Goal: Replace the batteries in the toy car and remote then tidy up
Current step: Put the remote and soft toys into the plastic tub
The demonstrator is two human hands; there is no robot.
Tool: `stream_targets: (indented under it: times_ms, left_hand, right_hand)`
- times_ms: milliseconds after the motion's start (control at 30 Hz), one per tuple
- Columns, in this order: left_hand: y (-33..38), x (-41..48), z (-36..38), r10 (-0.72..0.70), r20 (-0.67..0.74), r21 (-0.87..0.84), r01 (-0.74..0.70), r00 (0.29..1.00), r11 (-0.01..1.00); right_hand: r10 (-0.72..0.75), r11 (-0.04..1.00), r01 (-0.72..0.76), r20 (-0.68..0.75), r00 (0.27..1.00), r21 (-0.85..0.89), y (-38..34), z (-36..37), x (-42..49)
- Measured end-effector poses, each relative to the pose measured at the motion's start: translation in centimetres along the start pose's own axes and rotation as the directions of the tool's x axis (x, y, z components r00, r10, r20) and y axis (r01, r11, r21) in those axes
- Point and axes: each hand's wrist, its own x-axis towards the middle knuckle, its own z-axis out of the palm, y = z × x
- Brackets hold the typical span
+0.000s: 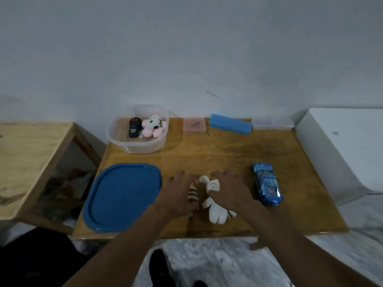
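Observation:
The blue toy car [267, 185] lies on the wooden table [207, 154], right of my hands. The black remote [134, 127] lies inside a clear plastic container [126, 145] at the back left, beside a pink and white plush [154, 127]. My left hand [178, 193] rests with spread fingers on a brown-striped plush [193, 193]. My right hand [230, 189] lies with straight fingers on a white plush [214, 206], its thumb on the toy's head. No batteries are visible.
A blue lid [124, 195] lies at the table's front left. Along the wall sit a pink box [194, 125], a blue case [230, 126] and a clear flat box [272, 123]. A white unit [342, 150] stands right, a wooden bench [31, 158] left.

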Motion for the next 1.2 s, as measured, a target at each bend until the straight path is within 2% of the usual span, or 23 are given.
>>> stream_targets:
  times_ms: [167,400,467,667,967,1200]
  left_hand:
    - [0.5,-0.5,2.1,-0.024,0.065,-0.002,0.024,0.998,1.0]
    - [-0.2,0.0,3.4,-0.071,0.054,-0.138,0.078,0.996,0.987]
    - [-0.3,0.0,3.5,-0.085,0.044,-0.152,0.091,0.995,0.984]
    - [-0.7,-0.7,1.9,-0.097,-0.033,-0.193,0.089,0.995,0.977]
    - [-5.1,-0.3,-8.8,-0.082,-0.304,-0.076,0.062,0.949,0.995]
    - [-11.9,2.7,-15.4,-0.1,-0.337,-0.052,0.088,0.936,0.995]
  right_hand:
    - [0.1,0.994,-0.106,0.14,0.985,0.037,0.7,2.1,-1.6]
    - [0.194,0.975,-0.209,0.164,0.967,0.08,0.2,3.3,-1.0]
    - [0.19,0.969,-0.207,0.13,0.973,0.132,0.0,3.5,-0.7]
    - [0.104,0.989,-0.113,0.092,0.99,0.093,-1.2,1.8,-0.8]
    - [0.057,0.975,-0.037,-0.088,0.994,0.217,-7.8,-4.5,4.1]
    - [-0.007,0.982,0.043,-0.199,0.98,0.182,-15.3,-6.3,11.7]
